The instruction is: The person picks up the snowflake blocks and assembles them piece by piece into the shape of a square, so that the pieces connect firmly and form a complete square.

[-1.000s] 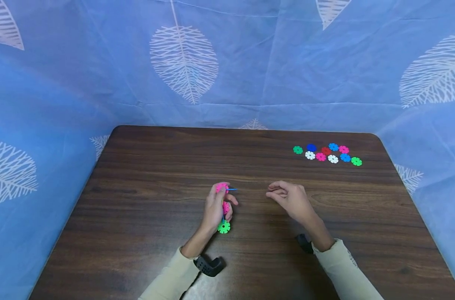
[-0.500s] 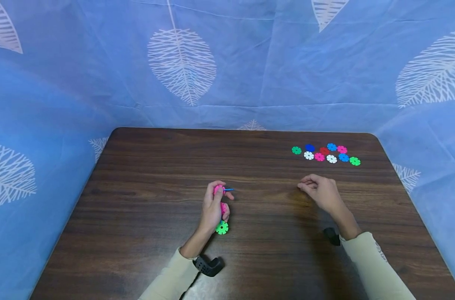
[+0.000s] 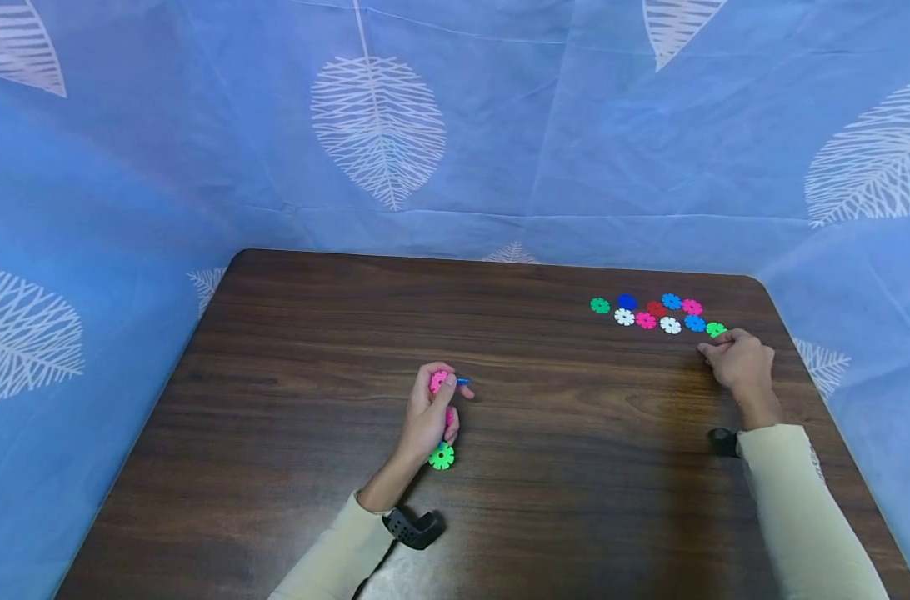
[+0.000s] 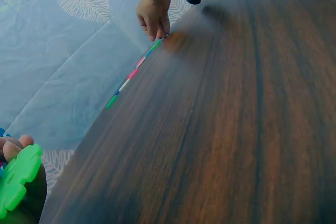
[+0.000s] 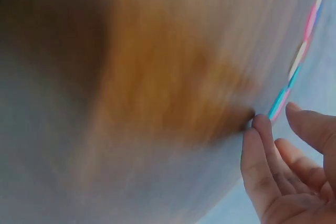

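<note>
Left hand (image 3: 425, 417) grips joined discs (image 3: 439, 382); right hand (image 3: 743, 362) at the loose green disc (image 3: 715, 329), thumb apart from fingertips, contact unclear. Handling, my guess: light, stiff plastic, thin enough to flex slightly; smooth faces may slide, slots could pop apart if twisted. Loose ones lie flat, so best pinched by the rim, or slid a little first. Hold the joined set near its joints. Looks: round, flower-like, notched all round, small center hole. Left hand's set: pink under the thumb, blue disc (image 3: 463, 381) edge-on past the fingers, more pink lower, bright green disc (image 3: 442, 456) toward the wrist. Beyond the right hand and to its left: green, blue, red, pink, white discs (image 3: 670, 326) on dark table (image 3: 545, 500).
</note>
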A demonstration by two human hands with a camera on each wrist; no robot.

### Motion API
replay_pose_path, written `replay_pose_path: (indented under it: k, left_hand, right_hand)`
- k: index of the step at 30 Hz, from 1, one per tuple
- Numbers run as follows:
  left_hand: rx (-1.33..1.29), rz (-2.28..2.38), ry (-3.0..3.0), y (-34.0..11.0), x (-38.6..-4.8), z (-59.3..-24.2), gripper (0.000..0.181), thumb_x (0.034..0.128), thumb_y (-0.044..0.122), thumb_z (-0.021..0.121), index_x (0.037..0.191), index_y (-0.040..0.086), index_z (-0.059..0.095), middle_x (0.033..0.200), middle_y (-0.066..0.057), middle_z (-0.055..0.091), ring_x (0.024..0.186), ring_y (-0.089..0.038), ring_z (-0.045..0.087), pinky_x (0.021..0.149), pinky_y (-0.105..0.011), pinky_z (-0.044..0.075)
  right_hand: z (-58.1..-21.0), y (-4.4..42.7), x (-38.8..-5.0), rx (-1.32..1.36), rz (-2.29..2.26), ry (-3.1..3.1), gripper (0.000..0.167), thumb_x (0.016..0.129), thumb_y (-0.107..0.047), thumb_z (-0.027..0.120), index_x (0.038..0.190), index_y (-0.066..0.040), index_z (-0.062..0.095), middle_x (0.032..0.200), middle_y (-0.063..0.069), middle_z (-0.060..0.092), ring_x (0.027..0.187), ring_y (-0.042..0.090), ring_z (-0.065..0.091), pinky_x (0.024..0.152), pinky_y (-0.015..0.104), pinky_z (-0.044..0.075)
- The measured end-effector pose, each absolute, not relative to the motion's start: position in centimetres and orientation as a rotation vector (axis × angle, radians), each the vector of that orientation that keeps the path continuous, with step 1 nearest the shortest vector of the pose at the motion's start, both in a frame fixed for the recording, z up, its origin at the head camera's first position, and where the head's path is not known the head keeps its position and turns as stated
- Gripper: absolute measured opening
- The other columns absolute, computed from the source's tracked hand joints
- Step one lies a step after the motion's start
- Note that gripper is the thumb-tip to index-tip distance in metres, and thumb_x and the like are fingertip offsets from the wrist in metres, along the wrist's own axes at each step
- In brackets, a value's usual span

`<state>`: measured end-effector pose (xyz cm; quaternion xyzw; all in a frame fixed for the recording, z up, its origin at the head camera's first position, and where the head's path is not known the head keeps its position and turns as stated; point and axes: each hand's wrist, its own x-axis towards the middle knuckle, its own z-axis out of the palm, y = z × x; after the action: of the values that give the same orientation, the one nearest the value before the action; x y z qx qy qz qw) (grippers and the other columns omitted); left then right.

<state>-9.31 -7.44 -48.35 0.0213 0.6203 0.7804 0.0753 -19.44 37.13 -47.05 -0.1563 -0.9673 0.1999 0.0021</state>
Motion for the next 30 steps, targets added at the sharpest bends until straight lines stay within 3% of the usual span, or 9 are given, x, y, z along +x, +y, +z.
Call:
replay_pose_path:
  k: [5,10,12,16,21,25,30]
  left_hand:
    - [0.041,2.321,1.866,-7.6,-8.9,-47.0,0.030,0.1041,0.016,0.034,0.124,-0.007,0.031,0.098,-0.035,0.056,0.036,-0.008,0.040,0.035,-0.021,0.037]
    - [0.023,2.307,1.878,-7.6,-8.9,-47.0,0.031,0.1041,0.017,0.035,0.124,-0.007,0.032,0.099,-0.036,0.056,0.037,-0.008,0.041,0.036,-0.020,0.037]
    - [0.018,2.311,1.873,-7.6,-8.9,-47.0,0.031,0.1040,0.017,0.035,0.124,-0.006,0.032,0.098,-0.035,0.056,0.037,-0.008,0.041,0.036,-0.020,0.037]
    - [0.008,2.326,1.846,-7.6,-8.9,-46.9,0.030,0.1041,0.016,0.034,0.124,-0.006,0.032,0.098,-0.035,0.056,0.037,-0.007,0.041,0.036,-0.020,0.036]
    - [0.006,2.329,1.842,-7.8,-9.1,-46.8,0.027,0.1041,0.015,0.034,0.124,-0.004,0.033,0.101,-0.040,0.054,0.037,-0.007,0.041,0.036,-0.020,0.036]
    - [0.004,2.320,1.858,-7.9,-9.1,-46.8,0.025,0.1041,0.016,0.034,0.122,-0.002,0.035,0.100,-0.040,0.054,0.037,-0.007,0.041,0.036,-0.020,0.037]
    - [0.020,2.327,1.858,-7.9,-9.1,-46.7,0.027,0.1040,0.015,0.034,0.123,-0.004,0.033,0.102,-0.043,0.052,0.037,-0.007,0.042,0.036,-0.020,0.037]
  right_hand:
    - [-46.6,39.4,-21.3,-0.523,0.542,-3.139,0.047,0.098,-0.024,0.050,0.115,0.019,0.048,0.094,0.031,0.064,0.106,0.052,0.048,0.102,0.061,0.022]
    - [-46.1,40.4,-22.6,-0.543,0.535,-3.215,0.056,0.098,-0.028,0.050,0.123,0.021,0.045,0.065,0.019,0.067,0.107,0.050,0.052,0.101,0.061,0.023]
    - [-45.9,40.5,-23.0,-0.538,0.510,-3.250,0.059,0.097,-0.029,0.050,0.125,0.022,0.042,0.062,0.016,0.067,0.108,0.051,0.051,0.101,0.061,0.023]
    - [-45.7,40.6,-23.4,-0.492,0.377,-3.319,0.057,0.096,-0.028,0.053,0.128,0.017,0.042,0.079,0.022,0.068,0.107,0.050,0.050,0.097,0.059,0.029]
    - [-45.9,41.0,-24.0,-0.393,0.152,-3.382,0.051,0.096,-0.027,0.054,0.130,0.010,0.043,0.083,0.022,0.067,0.096,0.047,0.055,0.086,0.054,0.039]
    - [-46.0,40.8,-24.2,-0.416,0.096,-3.359,0.042,0.095,-0.023,0.054,0.125,0.007,0.051,0.088,0.024,0.066,0.090,0.043,0.058,0.080,0.050,0.042]
    - [-45.7,40.6,-23.6,-0.496,0.208,-3.274,0.037,0.093,-0.021,0.058,0.108,0.012,0.057,0.066,0.016,0.065,0.088,0.043,0.059,0.078,0.051,0.044]
